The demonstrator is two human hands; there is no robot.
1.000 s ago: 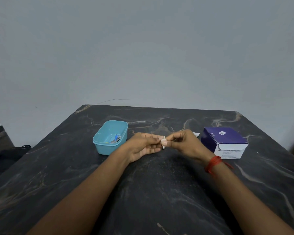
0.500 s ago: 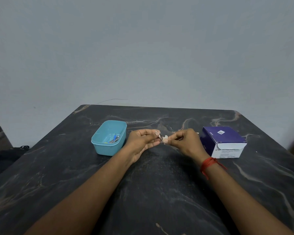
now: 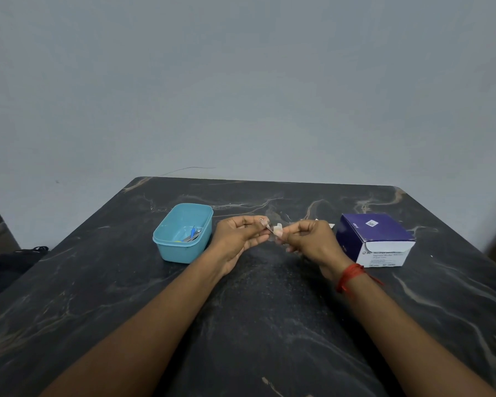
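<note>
1. While both forearms are reaching out across the dark marbled bench [image 3: 241,333], it is hard to tell whether they are resting on it. Planting the wrists on the stone would, I judge, be steadying the fine work.
2. Further out, the right hand [image 3: 309,243], with a red thread [image 3: 351,276] round its wrist, is pinching a small white swab [image 3: 277,229] between thumb and curled fingers. A light, even pinch is what the wiping is calling for.
3. Touching that swab, a small metal piece [image 3: 265,224] is being held in the air between the two hands, above the middle of the bench. It is too small for its exact kind to be told.
4. Just beside it, the left hand [image 3: 241,239] is gripping the metal piece's other end with curled fingers. Holding it well back is leaving more metal bare for the swab, and turning it slowly should be bringing every side round.
5. Beyond the left hand, a teal tub [image 3: 184,233] is holding a few small tools, and it looks a likely place for the cleaned piece.
6. Beyond the right hand, a purple box of alcohol swabs [image 3: 375,239] is standing within easy reach for a fresh one.
</note>
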